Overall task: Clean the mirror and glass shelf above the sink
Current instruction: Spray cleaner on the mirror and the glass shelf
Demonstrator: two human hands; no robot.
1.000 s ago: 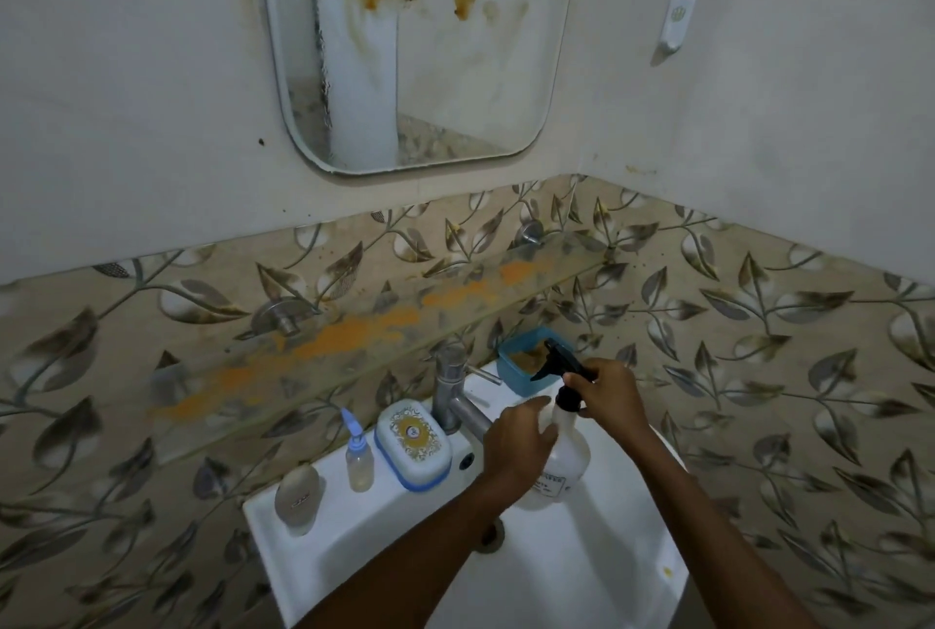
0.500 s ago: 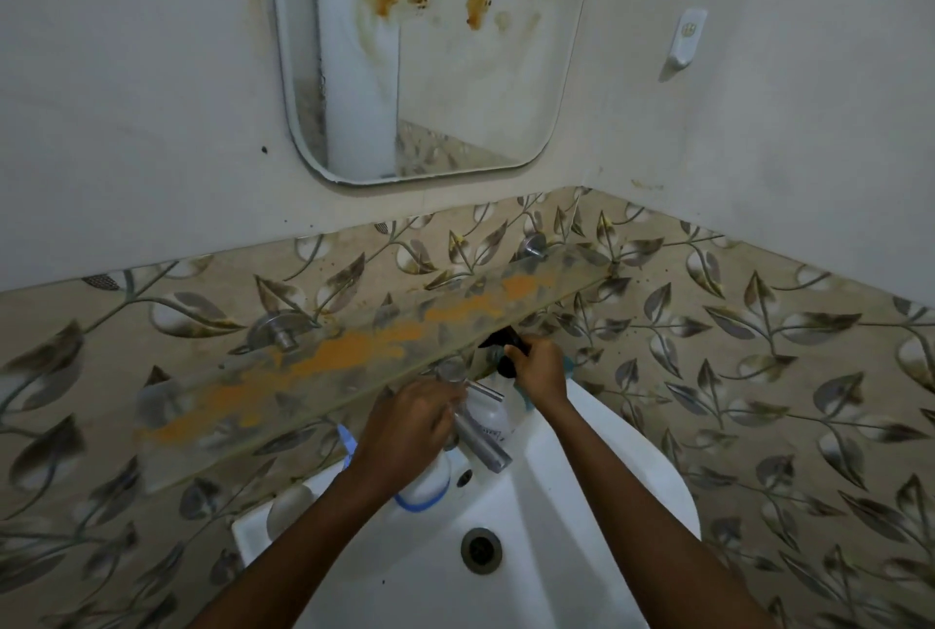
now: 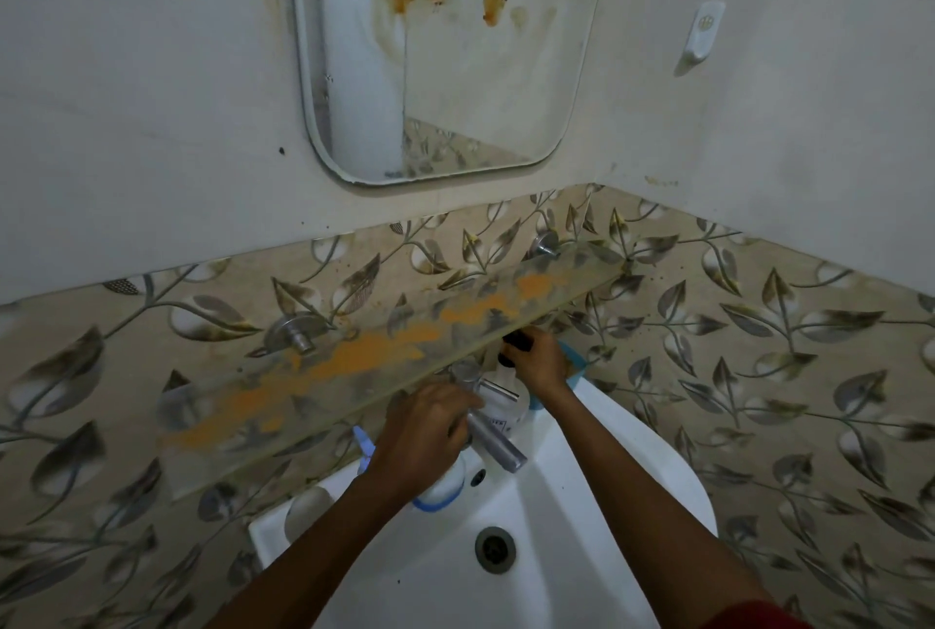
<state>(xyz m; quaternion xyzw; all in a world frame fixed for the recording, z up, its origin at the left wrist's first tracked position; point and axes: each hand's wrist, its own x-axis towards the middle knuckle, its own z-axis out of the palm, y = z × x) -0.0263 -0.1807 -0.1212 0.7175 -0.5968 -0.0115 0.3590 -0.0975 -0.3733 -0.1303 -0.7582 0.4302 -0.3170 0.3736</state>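
The mirror (image 3: 480,86) hangs on the white wall and carries orange-brown smears near its top. Below it, the glass shelf (image 3: 384,360) juts out on two metal pegs, streaked with orange grime. My right hand (image 3: 539,362) grips the black trigger head of a clear spray bottle (image 3: 511,408) standing at the back of the sink, just under the shelf's front edge. My left hand (image 3: 425,436) lies over the metal tap (image 3: 493,443), fingers curled at the tap's base; I cannot tell whether it grips it.
The white sink (image 3: 582,527) has a drain (image 3: 495,549) at its middle. On its rim sit a blue-edged soap box (image 3: 440,494), a small blue-capped bottle (image 3: 364,443), a pale round object (image 3: 308,512) and a blue tub (image 3: 574,367). A white hook (image 3: 703,33) is on the right wall.
The spray bottle went from over the basin to the back of the sink under the shelf, with my right hand still on it. My left hand left the bottle and moved onto the tap.
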